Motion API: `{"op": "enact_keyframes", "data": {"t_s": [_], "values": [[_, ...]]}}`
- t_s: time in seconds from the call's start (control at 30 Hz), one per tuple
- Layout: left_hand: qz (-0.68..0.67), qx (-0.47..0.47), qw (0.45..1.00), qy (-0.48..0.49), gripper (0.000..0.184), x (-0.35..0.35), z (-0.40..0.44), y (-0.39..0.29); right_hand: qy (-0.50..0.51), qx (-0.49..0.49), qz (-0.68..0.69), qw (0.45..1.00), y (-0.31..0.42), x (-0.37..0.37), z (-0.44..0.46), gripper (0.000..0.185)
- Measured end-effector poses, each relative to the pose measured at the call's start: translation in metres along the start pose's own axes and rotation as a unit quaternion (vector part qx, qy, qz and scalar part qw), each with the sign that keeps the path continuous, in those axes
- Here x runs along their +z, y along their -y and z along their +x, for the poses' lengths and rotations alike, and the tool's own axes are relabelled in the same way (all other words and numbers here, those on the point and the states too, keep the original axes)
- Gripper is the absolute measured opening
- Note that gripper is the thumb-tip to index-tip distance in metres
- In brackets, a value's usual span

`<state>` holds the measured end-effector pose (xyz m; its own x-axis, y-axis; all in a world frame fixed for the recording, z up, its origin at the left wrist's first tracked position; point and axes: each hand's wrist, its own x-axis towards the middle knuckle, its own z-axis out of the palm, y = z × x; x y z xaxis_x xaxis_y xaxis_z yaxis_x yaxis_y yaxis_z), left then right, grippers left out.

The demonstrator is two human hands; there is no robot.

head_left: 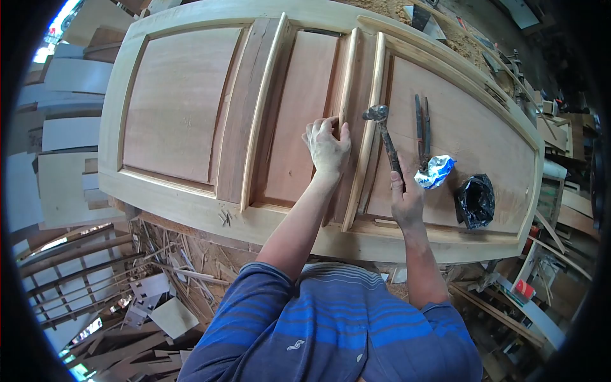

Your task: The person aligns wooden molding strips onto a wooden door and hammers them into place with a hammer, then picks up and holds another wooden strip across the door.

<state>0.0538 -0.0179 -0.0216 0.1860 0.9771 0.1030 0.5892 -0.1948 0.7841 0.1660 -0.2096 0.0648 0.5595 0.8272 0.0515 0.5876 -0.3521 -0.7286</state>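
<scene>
"Two bare hands, both over the wooden door (172, 196). How is the left one set?"

"The left hand (328, 146) reaches forward to the middle of the door, forearm slanting up from the sleeve, back of the hand showing. Its fingers are curled close together, the thumb just beside them, at the middle moulding strip (349, 70). I can't tell whether they pinch anything small there."

"And the right?"

"The right hand (407, 197) is nearer the body, forearm rising almost straight from its sleeve. Its fingers are wrapped round the handle of a hammer (387, 141), thumb along it. The head points away from the body, over the right-hand moulding strip (365, 149); whether it touches, I can't say."

"Give me the counts."

"One hammer. One pair of pincers (423, 130), handles pointing away. One crumpled blue-and-white wrapper (435, 172) by the pincers' head, and one black plastic bag (475, 201) to its right. Three recessed panels (181, 102). Three moulding strips crossing the door: the two I named, plus the left-hand moulding strip (264, 105)."
</scene>
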Motion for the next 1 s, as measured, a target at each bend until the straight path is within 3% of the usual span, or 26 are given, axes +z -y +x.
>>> {"op": "enact_keyframes", "data": {"t_s": [0.1, 0.3, 0.5, 0.7, 0.93, 1.0], "values": [[0.004, 0.0, 1.0, 0.013, 0.029, -0.001, 0.0, -0.001, 0.024, 0.019, -0.011, 0.999, 0.002, 0.003, 0.004, 0.047], [0.017, 0.015, 1.0, -0.002, 0.032, 0.007, 0.001, 0.003, 0.011, -0.032, -0.011, 0.999, 0.017, 0.007, 0.021, 0.048], [0.026, 0.045, 0.999, 0.007, 0.034, 0.007, 0.004, 0.008, -0.032, -0.129, -0.006, 0.991, 0.041, 0.005, 0.045, 0.054], [0.021, 0.049, 0.999, 0.006, 0.032, 0.007, 0.005, 0.006, 0.056, -0.112, -0.1, 0.987, 0.037, 0.003, 0.054, 0.062], [0.021, 0.051, 0.998, 0.009, 0.034, 0.006, 0.004, 0.006, -0.026, -0.159, -0.012, 0.987, 0.065, -0.01, 0.061, 0.065], [0.016, 0.044, 0.998, 0.03, 0.033, 0.004, 0.002, 0.005, 0.04, -0.137, -0.099, 0.985, 0.049, -0.004, 0.06, 0.063]]}}
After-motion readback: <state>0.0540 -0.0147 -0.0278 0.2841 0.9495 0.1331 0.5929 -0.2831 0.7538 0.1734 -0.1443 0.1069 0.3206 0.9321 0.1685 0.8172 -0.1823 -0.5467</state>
